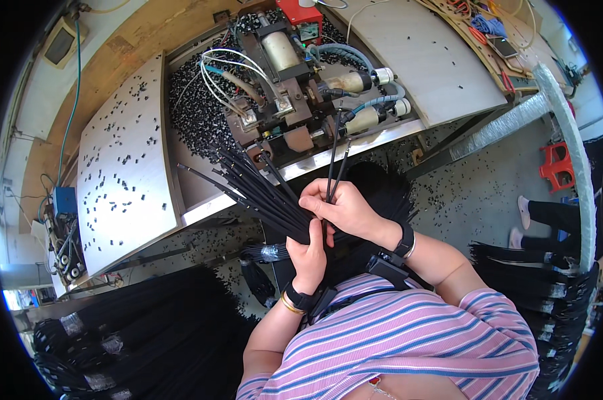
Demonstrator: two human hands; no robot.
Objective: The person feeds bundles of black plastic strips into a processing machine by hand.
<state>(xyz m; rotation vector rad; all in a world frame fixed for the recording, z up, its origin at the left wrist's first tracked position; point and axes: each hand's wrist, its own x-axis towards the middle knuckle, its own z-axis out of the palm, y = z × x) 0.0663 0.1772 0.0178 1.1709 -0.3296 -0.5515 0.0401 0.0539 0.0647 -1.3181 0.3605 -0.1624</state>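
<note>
A fanned bundle of thin black cables [265,199] is gripped by my left hand [307,261], its fingers wrapped round the lower part. Several cable tips look bare and light. My right hand [345,208] pinches a few more black cables [334,163] between thumb and fingers, just right of the bundle, their ends pointing up. Both hands are close together before the bench edge. Directly beyond the cable tips stands a machine [295,110] with metal cylinders, clamps and hoses. The lower ends of the cables are hidden behind my hands.
Short black offcuts [198,107] pile up left of the machine and scatter over the white bench top [125,173] and floor. Large bundles of black cable [161,327] hang at lower left, others [538,300] at right. A foil-wrapped bar [501,125] and red stool [556,168] stand right, near another person's legs [548,223].
</note>
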